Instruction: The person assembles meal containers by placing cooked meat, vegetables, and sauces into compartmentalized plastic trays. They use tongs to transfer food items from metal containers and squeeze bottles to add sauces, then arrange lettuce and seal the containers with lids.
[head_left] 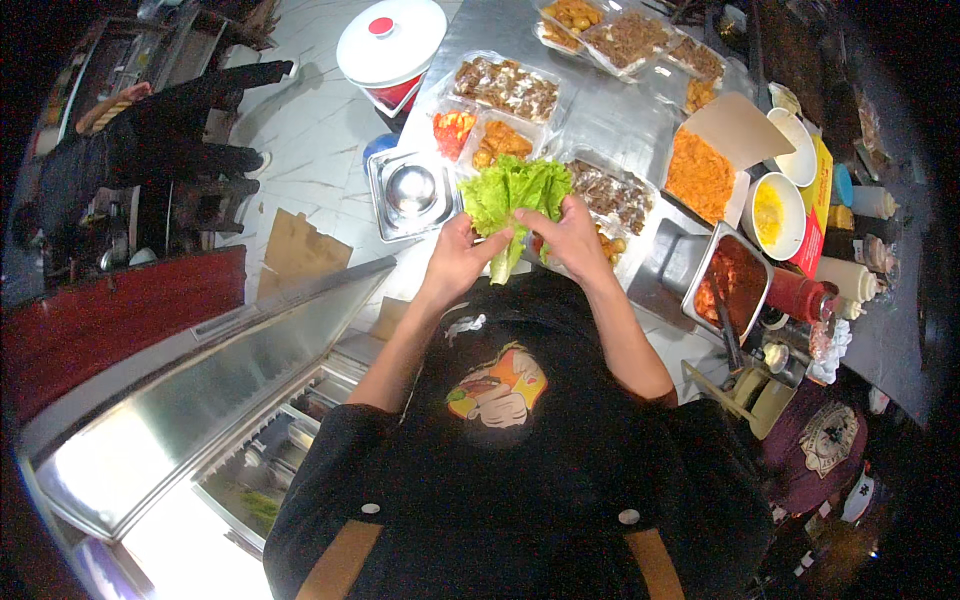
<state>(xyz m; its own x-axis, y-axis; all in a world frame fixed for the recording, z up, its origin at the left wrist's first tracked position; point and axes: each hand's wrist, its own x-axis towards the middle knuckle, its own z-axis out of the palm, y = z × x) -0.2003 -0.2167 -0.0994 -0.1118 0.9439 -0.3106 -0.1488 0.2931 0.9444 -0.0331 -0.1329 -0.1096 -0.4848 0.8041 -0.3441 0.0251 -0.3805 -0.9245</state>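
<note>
Both of my hands hold a bright green lettuce leaf (pixel 520 192) in front of my apron, near the table's front edge. My left hand (pixel 460 255) grips it from the left, thumb on the stem. On the right side my right hand (pixel 575 238) pinches it between thumb and fingers. Just beyond the leaf stands a clear takeaway tray (pixel 480 104) with sauced shredded meat, a red-orange side and golden pieces. Another tray with shredded meat (pixel 612 194) lies partly behind my right hand. An empty square steel pan (pixel 384 202) sits to the left of the leaf.
More filled trays (pixel 628 40) are at the table's far end. To the right are a box of shredded orange food (pixel 698 165), a steel pan of red sauce (pixel 758 275), a white bowl (pixel 790 225) and bottles. A lidded bucket (pixel 405 45) stands left; an opened refrigerated counter (pixel 265 460) is lower left.
</note>
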